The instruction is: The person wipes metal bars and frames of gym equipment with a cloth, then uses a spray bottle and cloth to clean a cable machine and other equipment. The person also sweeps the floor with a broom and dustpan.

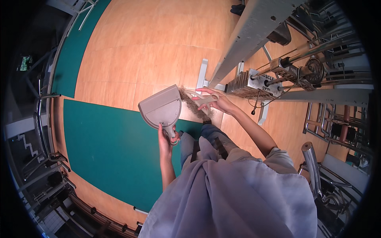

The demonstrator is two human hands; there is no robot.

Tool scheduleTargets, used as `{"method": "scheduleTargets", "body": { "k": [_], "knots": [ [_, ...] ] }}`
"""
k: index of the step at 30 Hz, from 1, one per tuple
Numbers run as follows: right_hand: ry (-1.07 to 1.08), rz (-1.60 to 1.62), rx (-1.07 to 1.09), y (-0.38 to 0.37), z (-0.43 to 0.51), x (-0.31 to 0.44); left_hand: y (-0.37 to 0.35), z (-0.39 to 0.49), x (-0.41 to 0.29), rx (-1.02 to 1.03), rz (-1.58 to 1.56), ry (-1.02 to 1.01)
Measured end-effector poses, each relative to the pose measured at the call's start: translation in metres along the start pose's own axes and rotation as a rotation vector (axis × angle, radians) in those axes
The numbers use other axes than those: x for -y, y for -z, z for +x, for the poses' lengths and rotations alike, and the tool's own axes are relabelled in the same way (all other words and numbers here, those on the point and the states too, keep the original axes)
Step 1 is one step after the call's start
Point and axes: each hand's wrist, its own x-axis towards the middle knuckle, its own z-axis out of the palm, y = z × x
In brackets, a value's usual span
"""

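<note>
My left hand (167,137) grips the handle of a grey plastic dustpan (162,108), whose wide, straight edge points towards the upper left. A little dust or debris shows in it near the handle. On the right, my right hand (212,100) has its fingers around the looped handle of a hand brush (195,107) with frayed, grey-brown bristles. The brush's bristles are close beside the dustpan's right side; whether they touch is unclear. Both tools are held above the wood-look floor (143,53) and the edge of a green mat (119,142).
A weight stack (253,84) and thick grey machine posts (250,32) stand to the right. More metal gym equipment (345,119) fills the far right. Metal frames (41,119) line the left, and another green mat (68,65) lies at the upper left.
</note>
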Motion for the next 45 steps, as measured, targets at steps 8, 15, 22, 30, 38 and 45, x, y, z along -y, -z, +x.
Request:
{"method": "scheduleTargets", "body": {
  "k": [8,15,22,30,38,45],
  "knots": [
    [0.514,-1.126,-0.54,-0.098,0.007,0.181,0.022,0.038,-0.06,0.035,-0.033,-0.007],
    [0.711,-1.798,-1.127,-0.12,0.019,0.251,0.063,0.085,-0.127,0.113,0.099,-0.001],
    [-0.118,-1.46,-1.166,0.032,0.117,0.057,0.099,0.113,-0.161,0.136,0.187,0.044],
    [0.747,-0.15,-1.272,-0.027,0.037,-0.019,0.105,0.14,-0.177,0.186,0.29,0.161],
    [1.604,0.547,-0.814,-0.014,-0.073,0.173,0.053,0.162,-0.167,0.478,0.368,0.262],
    [0.479,-0.451,-1.693,0.021,0.002,0.006,0.026,0.148,-0.135,0.604,0.475,0.427]
  ]
}}
